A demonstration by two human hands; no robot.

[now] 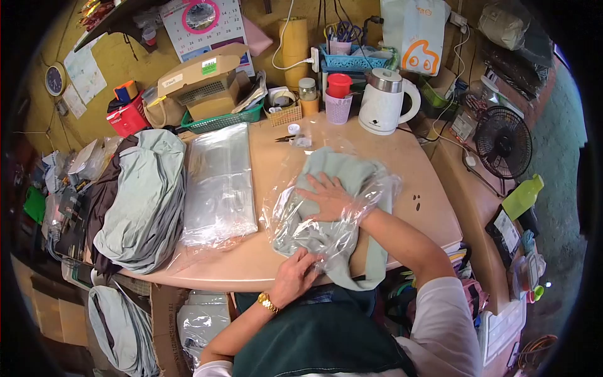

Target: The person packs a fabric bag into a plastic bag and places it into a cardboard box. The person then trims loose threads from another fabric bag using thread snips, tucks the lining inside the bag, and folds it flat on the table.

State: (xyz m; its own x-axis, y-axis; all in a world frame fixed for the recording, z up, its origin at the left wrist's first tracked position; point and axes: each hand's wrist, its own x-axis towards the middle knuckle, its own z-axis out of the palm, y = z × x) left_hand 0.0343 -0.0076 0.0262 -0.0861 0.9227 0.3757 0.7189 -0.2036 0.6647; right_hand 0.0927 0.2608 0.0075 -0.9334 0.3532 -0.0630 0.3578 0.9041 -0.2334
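Note:
A folded pale grey-green cloth piece point(342, 164) lies on the table in front of me, partly within a clear plastic bag point(276, 210). A strip of the cloth hangs out toward the table's front edge. My right hand point(330, 198) lies flat on the cloth with fingers spread, and the bag's film wraps about its wrist. Lower down, my left hand point(296, 276), with a gold watch on its wrist, pinches the near edge of the bag. To the left is a flat stack of clear plastic bags point(220, 182). Beside it sits a pile of similar grey-green cloth point(144, 195).
A white kettle point(381, 103) stands at the back right, near a purple cup point(338, 108). Small black scissors point(286, 138) lie behind the bag. A cardboard box point(204, 81) rests in a green basket point(223, 119). At right is a black fan point(504, 142).

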